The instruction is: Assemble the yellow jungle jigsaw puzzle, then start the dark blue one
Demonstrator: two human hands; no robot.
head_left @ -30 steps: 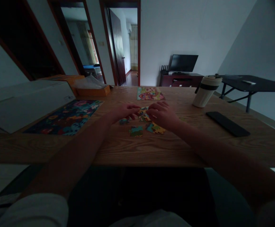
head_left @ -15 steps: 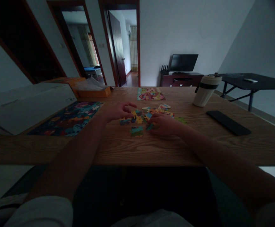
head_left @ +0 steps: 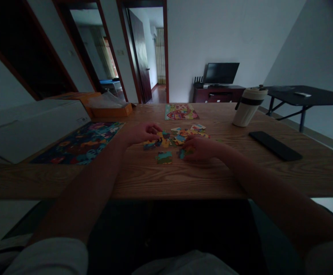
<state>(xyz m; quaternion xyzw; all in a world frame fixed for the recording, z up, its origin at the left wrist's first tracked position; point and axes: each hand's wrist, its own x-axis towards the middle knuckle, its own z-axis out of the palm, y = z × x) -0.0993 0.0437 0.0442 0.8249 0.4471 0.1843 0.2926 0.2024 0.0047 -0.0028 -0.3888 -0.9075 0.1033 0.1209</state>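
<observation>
Jigsaw pieces [head_left: 180, 136] in a loose scatter on the wooden counter [head_left: 143, 179], right between both hands. Left hand [head_left: 142, 133] half curled, fingers just over the pieces, no piece visibly pinched. Right hand [head_left: 200, 149] low and fairly flat, fingertips on a blue piece [head_left: 182, 153], can't tell if actually gripping. One lone piece [head_left: 164, 157] just in front. Farther out: printed picture card [head_left: 180, 112] beyond, dark puzzle sheet [head_left: 77, 143] to the left, orange box [head_left: 111, 110] behind it, white tumbler [head_left: 248, 107] and flat black slab [head_left: 275, 145] off right.
</observation>
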